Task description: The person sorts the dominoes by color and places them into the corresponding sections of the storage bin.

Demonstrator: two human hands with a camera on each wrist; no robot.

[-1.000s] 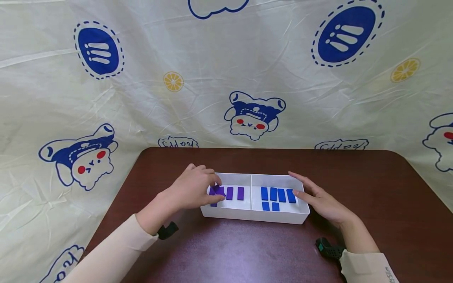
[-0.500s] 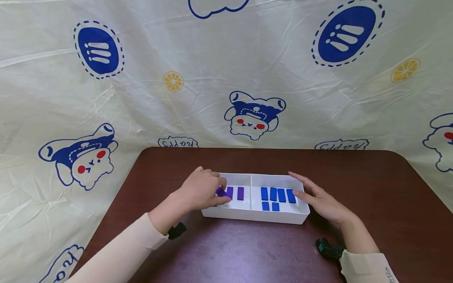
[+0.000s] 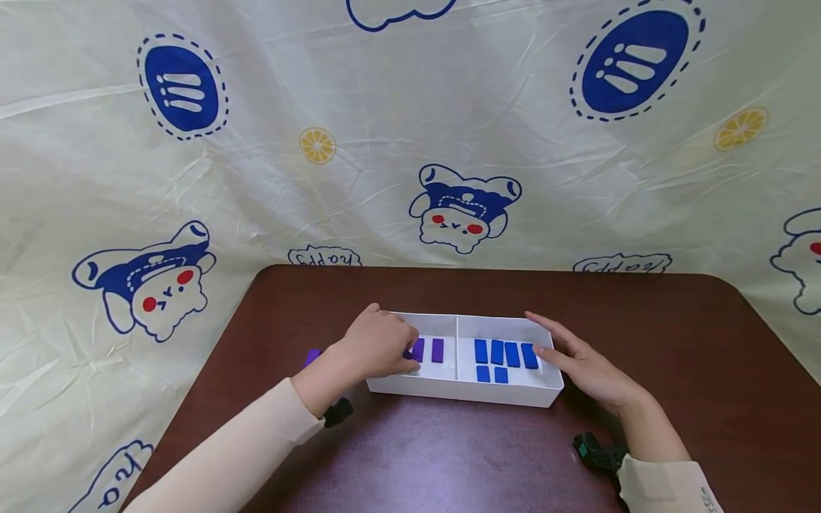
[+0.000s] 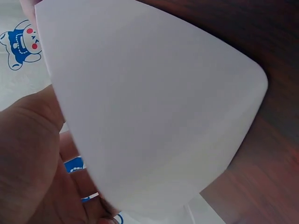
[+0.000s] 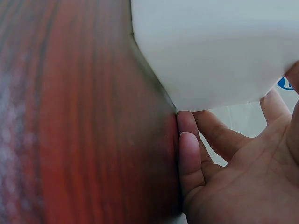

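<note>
A white two-compartment tray (image 3: 462,390) stands on the table. My left hand (image 3: 378,345) reaches over its left end, pinching a small flat purple piece (image 3: 407,354) between fingers and thumb; the hand covers most of it. Two purple rectangles (image 3: 437,350) lie upright side by side in the left compartment, just right of the fingertips. Blue rectangles (image 3: 497,352), several of them, form two rows in the right compartment. At the right end, my right hand (image 3: 580,363) holds the tray, thumb over the rim and fingers along the outside. The tray's outer wall (image 4: 154,102) fills the left wrist view.
Something purple (image 3: 312,356) shows on the brown table (image 3: 449,456) left of the tray, partly behind the left wrist. A white printed cloth (image 3: 256,185) hangs behind the table. Each wrist wears a dark band (image 3: 596,452).
My left hand has moved right with the purple piece, toward the two laid purple rectangles. Purple on the table behind the wrist has come into view. The right hand stays put.
</note>
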